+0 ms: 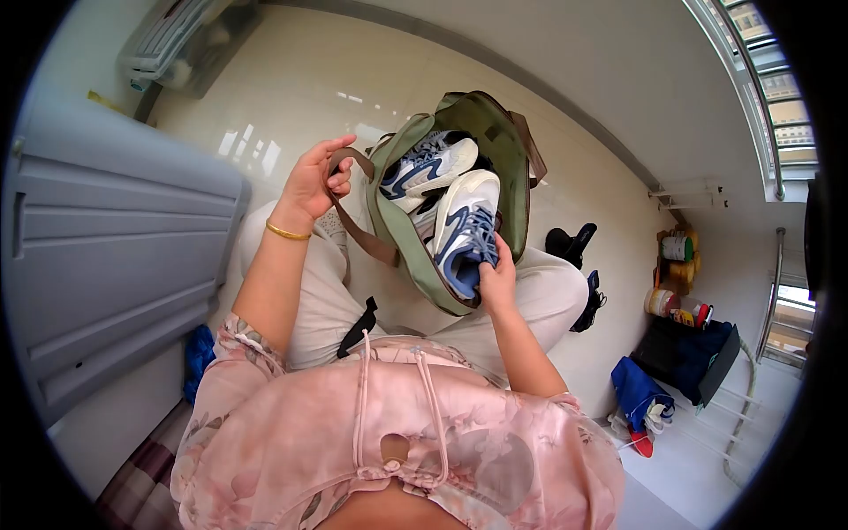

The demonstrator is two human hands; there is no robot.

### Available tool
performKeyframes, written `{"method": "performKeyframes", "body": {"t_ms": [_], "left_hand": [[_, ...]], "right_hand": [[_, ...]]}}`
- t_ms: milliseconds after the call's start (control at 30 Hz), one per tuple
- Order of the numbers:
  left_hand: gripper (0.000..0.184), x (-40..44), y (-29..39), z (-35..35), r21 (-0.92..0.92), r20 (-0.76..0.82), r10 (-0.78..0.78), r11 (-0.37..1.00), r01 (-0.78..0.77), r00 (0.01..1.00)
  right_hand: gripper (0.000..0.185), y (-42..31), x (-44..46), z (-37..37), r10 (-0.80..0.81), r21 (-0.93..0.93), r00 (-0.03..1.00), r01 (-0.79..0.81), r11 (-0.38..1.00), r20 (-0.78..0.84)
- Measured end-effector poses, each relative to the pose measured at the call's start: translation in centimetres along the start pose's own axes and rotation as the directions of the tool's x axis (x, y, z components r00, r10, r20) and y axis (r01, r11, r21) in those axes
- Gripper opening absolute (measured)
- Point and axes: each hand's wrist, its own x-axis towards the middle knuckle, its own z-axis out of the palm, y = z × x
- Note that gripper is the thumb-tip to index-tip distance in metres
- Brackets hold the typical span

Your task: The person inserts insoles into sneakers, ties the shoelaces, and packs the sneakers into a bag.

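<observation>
A green bag (pixel 402 231) with brown straps stands open on the floor between my legs. Inside it lie white sneakers with blue trim: one sneaker (pixel 470 216) in front, toe pointing away from me, and another sneaker (pixel 430 168) behind it. My left hand (pixel 320 178) is closed around the bag's brown strap (pixel 364 231), with the index finger stretched out past it. On the near side, my right hand (pixel 496 281) grips the front sneaker at its heel opening, thumb and fingers on the collar. Part of a further shoe shows between these two, mostly hidden.
A large grey plastic panel or cabinet (pixel 124 238) rises on the left. Clear plastic bins (pixel 190 53) stand at the back left. To the right are black shoes (pixel 572 243), jars (pixel 676 247), a dark box (pixel 680 358) and a blue bag (pixel 640 389).
</observation>
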Motion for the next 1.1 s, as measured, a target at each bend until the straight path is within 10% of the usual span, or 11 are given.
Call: {"method": "performKeyframes", "body": {"t_ms": [233,400,533,633,733,967,1100], "left_hand": [[0.041,-0.3,-0.9,-0.4,0.027,0.086,0.017,0.999,-0.020,0.996],[0.042,-0.9,-1.2,-0.3,0.062,0.139,0.002,0.998,-0.010,0.990],[0.044,-0.8,-2.6,0.6,0.108,0.171,-0.022,0.994,0.004,0.985],[0.045,-0.9,-3.2,0.9,0.202,0.178,-0.075,0.979,0.038,0.981],[0.045,-0.9,-5.1,1.5,0.363,0.174,-0.123,0.930,0.052,0.977],[0.042,-1.4,-7.8,2.8,0.512,0.113,-0.184,0.853,0.102,0.976],[0.042,-2.0,-7.9,2.8,0.476,0.083,-0.147,0.875,0.091,0.986]], "right_hand": [[0.039,2.0,1.4,0.8,0.488,0.851,0.859,-0.368,0.374,0.157],[0.050,6.8,-0.2,2.2,0.676,0.393,0.737,-0.625,0.674,0.013],[0.065,4.8,-3.0,2.0,0.561,0.224,0.816,-0.526,0.820,-0.139],[0.071,6.2,-3.8,2.5,-0.169,-0.365,0.950,0.064,0.929,-0.263],[0.090,0.8,-3.1,3.4,-0.428,-0.457,0.889,0.316,0.831,-0.163],[0.116,-2.3,2.6,5.1,0.260,-0.367,0.915,-0.367,0.855,-0.309],[0.114,-1.3,3.0,4.3,0.336,-0.220,0.900,-0.400,0.890,-0.279]]}}
